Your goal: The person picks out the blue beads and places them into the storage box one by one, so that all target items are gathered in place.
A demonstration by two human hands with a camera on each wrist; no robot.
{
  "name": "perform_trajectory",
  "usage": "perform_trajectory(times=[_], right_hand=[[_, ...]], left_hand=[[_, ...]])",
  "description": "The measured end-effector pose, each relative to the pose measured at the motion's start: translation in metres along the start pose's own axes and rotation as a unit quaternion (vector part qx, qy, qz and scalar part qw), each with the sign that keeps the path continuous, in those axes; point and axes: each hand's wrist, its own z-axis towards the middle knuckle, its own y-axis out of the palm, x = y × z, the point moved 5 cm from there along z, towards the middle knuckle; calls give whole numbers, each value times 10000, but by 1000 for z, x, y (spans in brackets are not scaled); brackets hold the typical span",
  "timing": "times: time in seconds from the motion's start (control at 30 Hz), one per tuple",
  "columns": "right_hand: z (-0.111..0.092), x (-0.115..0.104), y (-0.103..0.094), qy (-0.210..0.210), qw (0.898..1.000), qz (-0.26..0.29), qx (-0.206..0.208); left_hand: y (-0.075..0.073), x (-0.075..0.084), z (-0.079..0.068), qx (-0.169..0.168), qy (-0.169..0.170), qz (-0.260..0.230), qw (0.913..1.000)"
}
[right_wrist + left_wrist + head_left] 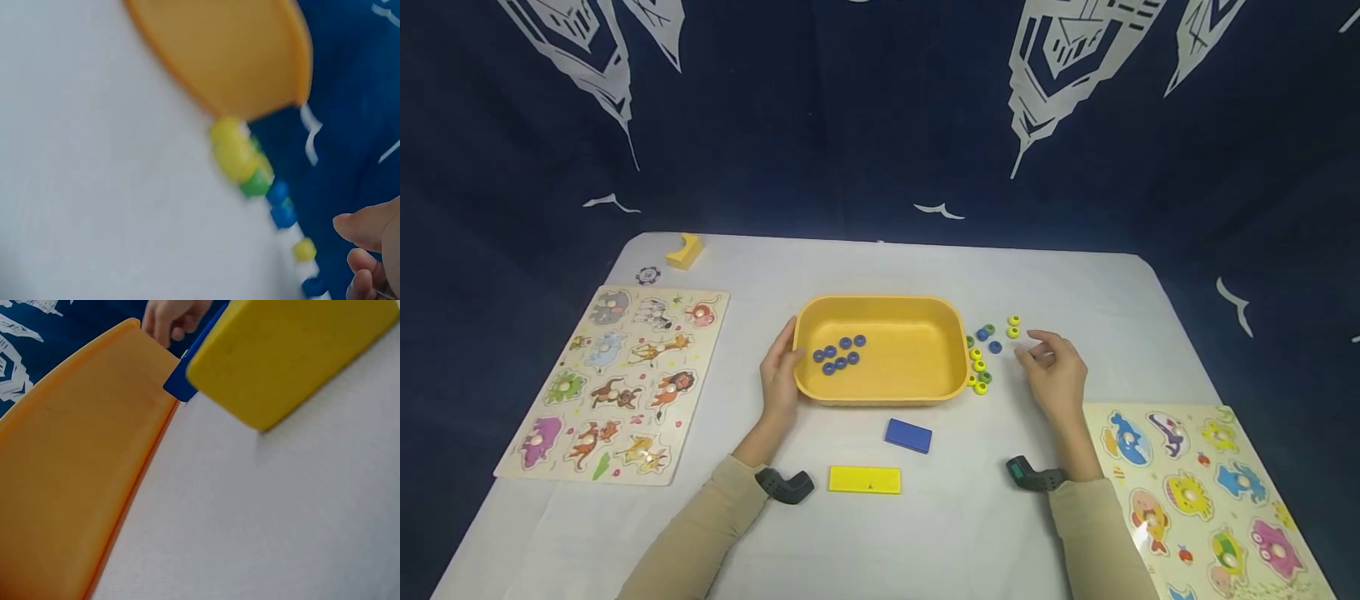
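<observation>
My left hand (780, 375) grips the left end of a yellow plastic tray (902, 354), thumb at the rim. Several blue beads (841, 362) lie inside the tray, toward its left side. To the right of the tray, my right hand (1054, 375) is held with loosely bent fingers, thumb and index finger apart and nothing visible between them. Loose yellow beads (979, 366), green beads (985, 377) and blue beads (995, 347) are strewn between this hand and the tray's right end. In the right wrist view, the thumb (359, 226) appears beside the bead row.
A blue block (908, 436) and a flat yellow block (865, 479) lie in front of the tray. Animal puzzle boards stand at both sides, the left board (651, 408) and the right board (1202, 533). A notched yellow block (685, 252) sits at the back left.
</observation>
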Motion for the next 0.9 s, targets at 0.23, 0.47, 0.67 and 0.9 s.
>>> perform_trajectory(times=[0.23,0.47,0.67,0.9], right_hand=[[-7,1,0,202,9977,-619,-212],[-8,4,4,250,9956,-867,-244],[-5,-12,0,105,9988,-440,-210],[7,-99,4,-1240,9895,216,-716]], left_hand=[[3,6,-3,-29,-26,-16,10000],[-1,-2,1,14,96,75,9999],[-1,-4,1,-50,179,28,9998],[0,-1,0,-25,166,-9,9999]])
